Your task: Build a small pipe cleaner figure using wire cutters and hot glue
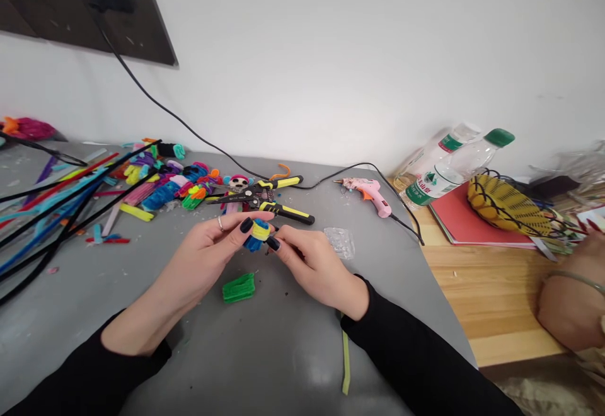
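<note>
Over the grey tabletop (293,346), the left fingers (231,242) and right fingers (289,257) are pinching a little blue-and-yellow fuzzy bundle (259,233) between them; a green fuzzy block (239,288) is lying sideways below, nearer the left fingers.

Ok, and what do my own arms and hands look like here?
Both arms wear plain black long sleeves, the left one ending further up the forearm. Your left hand wears a thin silver-coloured ring; no ring shows on your right hand. Both thumbnails are very dark, near black.
</note>
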A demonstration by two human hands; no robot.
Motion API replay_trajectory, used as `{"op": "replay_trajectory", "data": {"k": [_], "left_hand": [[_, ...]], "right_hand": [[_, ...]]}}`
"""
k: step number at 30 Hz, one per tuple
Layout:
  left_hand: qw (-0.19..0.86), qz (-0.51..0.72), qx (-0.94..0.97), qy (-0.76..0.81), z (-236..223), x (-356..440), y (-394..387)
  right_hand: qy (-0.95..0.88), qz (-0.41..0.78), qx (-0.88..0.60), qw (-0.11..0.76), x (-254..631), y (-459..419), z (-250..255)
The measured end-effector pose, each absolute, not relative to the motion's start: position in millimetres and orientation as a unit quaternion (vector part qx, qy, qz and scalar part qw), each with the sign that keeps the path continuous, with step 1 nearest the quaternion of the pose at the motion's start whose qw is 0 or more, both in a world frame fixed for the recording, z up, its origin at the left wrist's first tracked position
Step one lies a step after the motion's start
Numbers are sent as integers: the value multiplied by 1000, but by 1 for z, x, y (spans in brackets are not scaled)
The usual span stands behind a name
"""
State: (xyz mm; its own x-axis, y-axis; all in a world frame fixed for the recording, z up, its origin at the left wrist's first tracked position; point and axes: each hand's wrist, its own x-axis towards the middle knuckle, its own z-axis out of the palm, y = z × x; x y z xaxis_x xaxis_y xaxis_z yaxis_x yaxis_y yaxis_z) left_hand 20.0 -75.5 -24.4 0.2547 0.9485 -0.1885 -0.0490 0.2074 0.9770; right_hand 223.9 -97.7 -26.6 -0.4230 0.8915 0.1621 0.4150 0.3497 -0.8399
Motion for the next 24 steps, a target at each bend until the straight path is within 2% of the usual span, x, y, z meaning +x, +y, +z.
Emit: {"op": "replay_trajectory", "data": {"k": [11,24], "left_hand": [[697,397,428,416,-31,17,-74],[668,420,428,441,-30,27,-75]], "right_hand": [[-663,509,-388,388,222,-96,-30],[-653,523,-387,388,221,-98,-29]]}}
